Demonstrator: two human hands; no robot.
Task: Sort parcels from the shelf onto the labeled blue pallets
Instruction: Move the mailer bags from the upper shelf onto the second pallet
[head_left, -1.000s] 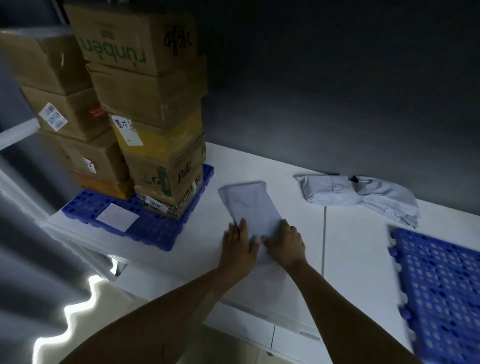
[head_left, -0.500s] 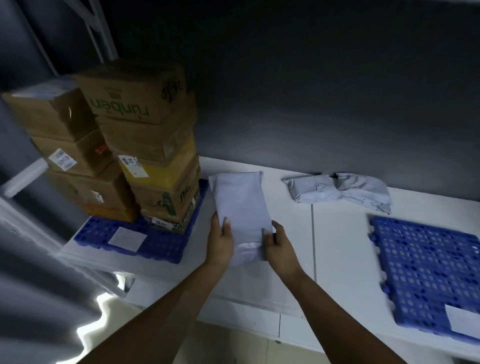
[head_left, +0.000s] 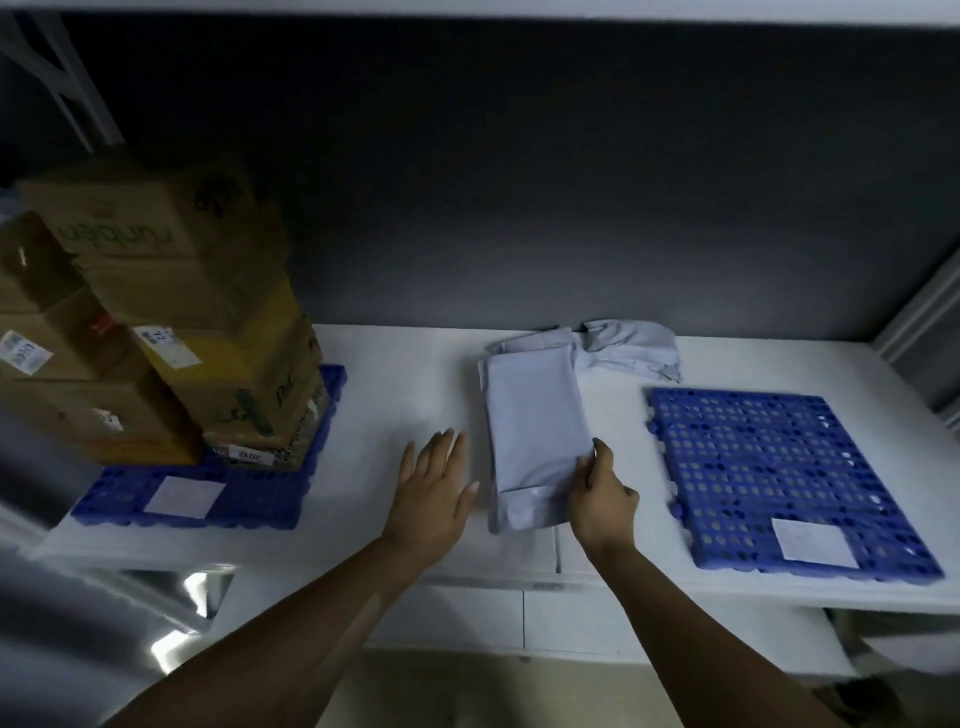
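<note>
Flat grey plastic mailer parcel (head_left: 535, 431), long axis pointing away from the person. Right hand (head_left: 602, 499) pinches its right edge; left hand (head_left: 434, 493) spread flat just left of it. Blue perforated plastic pallet (head_left: 779, 467) lies to its right.

grey parcel (head_left: 535, 415): smooth matt plastic film | pallet (head_left: 779, 467): perforated blue plastic | boxes (head_left: 171, 291): matt brown cardboard

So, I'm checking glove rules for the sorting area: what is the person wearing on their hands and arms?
Nothing that shows. The left hand and right hand are ungloved, both forearms uncovered to the frame's edge: no sleeves, watch or rings visible, though dim light could hide small items.
</note>
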